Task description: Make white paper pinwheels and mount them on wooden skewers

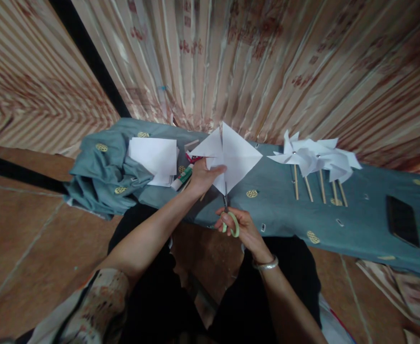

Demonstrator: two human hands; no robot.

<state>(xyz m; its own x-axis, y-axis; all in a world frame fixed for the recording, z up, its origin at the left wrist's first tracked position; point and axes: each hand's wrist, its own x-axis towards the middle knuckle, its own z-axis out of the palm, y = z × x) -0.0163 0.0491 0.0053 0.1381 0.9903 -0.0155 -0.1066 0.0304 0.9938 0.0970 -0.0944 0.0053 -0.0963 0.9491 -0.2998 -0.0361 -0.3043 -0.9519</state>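
Note:
My left hand [204, 177] grips a white square of paper [239, 155] near its left side, the thumb lying on top. The sheet is turned corner-down, with slits running in from its top and left corners. In my right hand [239, 220] is a pair of scissors [235, 225] with pale green handles. Their blades point away from me and meet the sheet's bottom corner. How far apart the blades are is too small to tell. Beside my left hand lie a green and white glue stick [183, 177] and a red item partly hidden by the paper.
A stack of white paper [152, 155] lies to the left by bunched cloth [98, 167]. Several white paper pinwheels [317, 155] on wooden sticks rest to the right. Farther right is a dark phone [402, 220]. A pleated curtain [210, 62] hangs behind the cloth-covered bench [274, 215].

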